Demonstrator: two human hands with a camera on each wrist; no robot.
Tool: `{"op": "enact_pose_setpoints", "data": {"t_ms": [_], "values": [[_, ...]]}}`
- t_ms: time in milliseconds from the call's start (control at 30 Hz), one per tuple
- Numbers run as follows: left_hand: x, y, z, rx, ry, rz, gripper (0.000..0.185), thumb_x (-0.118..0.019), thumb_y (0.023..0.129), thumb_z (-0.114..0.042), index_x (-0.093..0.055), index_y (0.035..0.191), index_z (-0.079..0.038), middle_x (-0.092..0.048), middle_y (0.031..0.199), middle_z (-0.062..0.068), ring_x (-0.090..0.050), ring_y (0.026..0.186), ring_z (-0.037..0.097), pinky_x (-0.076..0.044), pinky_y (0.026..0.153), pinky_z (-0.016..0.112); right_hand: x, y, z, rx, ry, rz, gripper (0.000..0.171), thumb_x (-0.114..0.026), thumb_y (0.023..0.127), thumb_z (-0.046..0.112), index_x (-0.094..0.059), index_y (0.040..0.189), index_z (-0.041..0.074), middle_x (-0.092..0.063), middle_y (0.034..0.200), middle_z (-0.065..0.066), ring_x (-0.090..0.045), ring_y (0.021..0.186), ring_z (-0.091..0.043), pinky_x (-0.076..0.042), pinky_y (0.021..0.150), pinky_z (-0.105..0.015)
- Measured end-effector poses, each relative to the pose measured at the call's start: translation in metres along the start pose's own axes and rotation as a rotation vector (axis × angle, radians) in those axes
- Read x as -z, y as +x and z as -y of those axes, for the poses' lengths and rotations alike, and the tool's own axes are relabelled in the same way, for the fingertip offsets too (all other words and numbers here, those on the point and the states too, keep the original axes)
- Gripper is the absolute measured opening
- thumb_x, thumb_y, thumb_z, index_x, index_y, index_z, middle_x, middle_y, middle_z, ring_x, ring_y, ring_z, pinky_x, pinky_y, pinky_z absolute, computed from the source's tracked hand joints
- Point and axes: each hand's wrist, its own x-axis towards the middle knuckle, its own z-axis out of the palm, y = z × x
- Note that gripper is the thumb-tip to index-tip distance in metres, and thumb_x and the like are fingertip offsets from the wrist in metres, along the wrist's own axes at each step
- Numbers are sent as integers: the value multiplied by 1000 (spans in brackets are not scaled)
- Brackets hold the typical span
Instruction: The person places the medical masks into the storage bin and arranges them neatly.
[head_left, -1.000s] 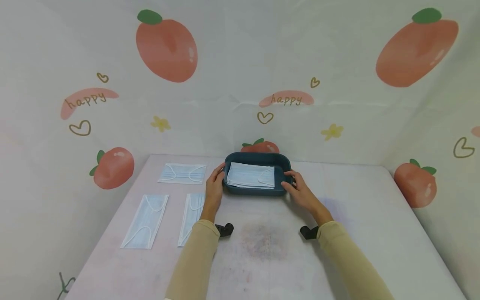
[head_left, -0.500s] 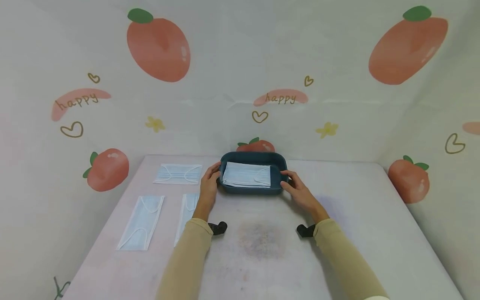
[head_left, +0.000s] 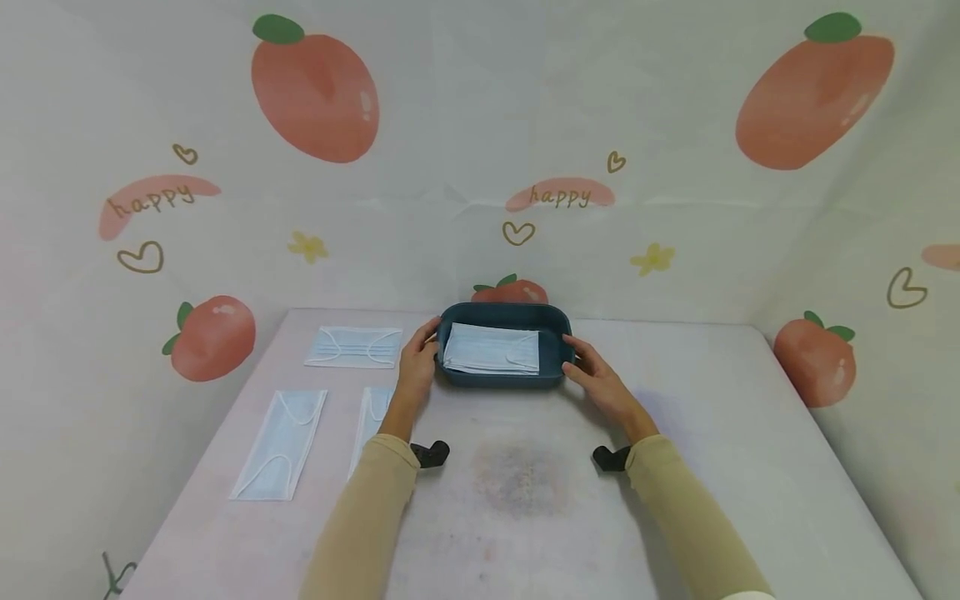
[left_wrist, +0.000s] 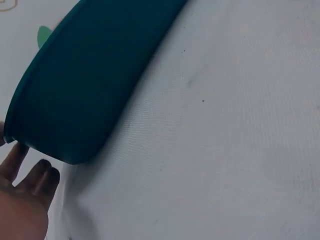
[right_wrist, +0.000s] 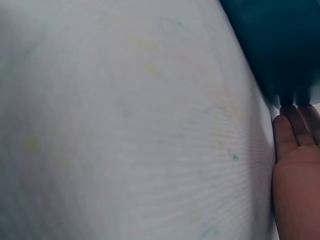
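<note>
1. Tray (head_left: 502,382): at the middle of the desk's (head_left: 765,433) far edge, gripped at both ends.
2. Left hand (head_left: 417,362): fingers bent at the left end, fingertips touching the wall under the rim, pinching that end.
3. Right hand (head_left: 602,383): thumb and forefinger apart at the right rim, other fingertips against the outer wall, pinching that end.
4. Good handling likely calls for matched pressure, both ends level; a harder push from one side could skew the tray.
5. Pile (head_left: 491,348): masks inside, toward the left end, bare floor to their right. A jerk might slide them.
6. Loose on the desk: far mask (head_left: 352,347) near the far left corner, outer mask (head_left: 277,446) by the left edge, inner mask (head_left: 369,417) partly hidden by the left sleeve (head_left: 363,517), which had best ride clear of it.
</note>
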Motion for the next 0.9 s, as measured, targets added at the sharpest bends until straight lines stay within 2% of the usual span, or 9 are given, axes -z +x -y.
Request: {"op": "enact_pose_setpoints", "data": {"t_ms": [100,200,400,500,700,900], "values": [[3,-1,-2,18,97,10,50,-43,105,-16,-46,154,-24,-43,162,5,-38,151,27,-32,126,47,-1,1,-1,6,9,12,63,-55,106,27,-27,162,18,-20,171,-15,-19,158,-39,-20,127,-60],[8,-2,-2,1,239,29,51,-45,106,-25,-41,156,-27,-37,165,4,-32,154,28,-28,128,50,-1,1,0,9,11,17,63,-54,106,26,-26,162,18,-20,170,-16,-18,158,-39,-19,127,-60],[15,-1,-3,-127,519,125,64,-47,105,-44,-28,162,-20,-21,171,12,-16,159,37,-16,129,61,1,-1,0,7,-22,2,64,-54,106,23,-25,163,19,-21,169,-20,-21,157,-42,-19,127,-62],[20,-2,-5,-154,642,154,75,-46,103,-55,-21,164,-20,-11,173,13,-8,159,44,-11,127,66,2,-1,1,0,-31,-10,63,-54,106,23,-26,162,20,-21,169,-19,-20,157,-41,-20,127,-61],[33,-5,-8,-152,833,147,79,-40,102,-63,-14,165,-24,-7,173,15,-3,157,51,-4,126,70,2,-1,1,-9,-38,-17,64,-55,106,24,-26,162,20,-21,170,-18,-20,158,-41,-21,127,-61],[56,-4,-5,-130,974,128,84,-40,98,-72,-13,165,-29,-4,174,13,3,157,50,0,124,72,0,0,0,-33,-50,-24,63,-56,106,27,-28,162,24,-22,170,-14,-20,158,-39,-21,127,-61]]}}
